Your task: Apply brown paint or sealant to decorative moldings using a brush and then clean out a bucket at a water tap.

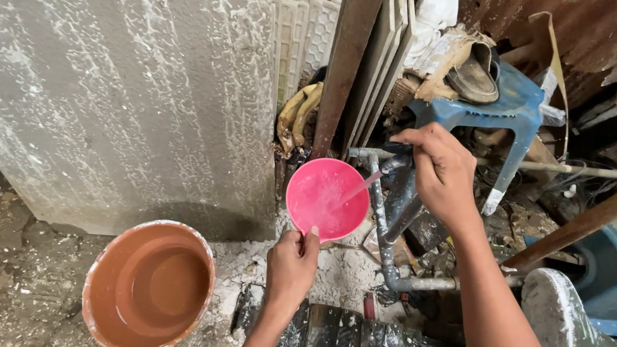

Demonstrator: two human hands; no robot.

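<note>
The scoop (327, 198) sits under the tap (397, 154), the left hand (292, 264) below it on the handle, the right hand (442, 171) on the tap to its right. A tub (148, 286) stands on the ground lower left — before a leaning slab (110, 94). Behind the tap stands a stool (508, 112) — a shoe (475, 75) on it.
</note>
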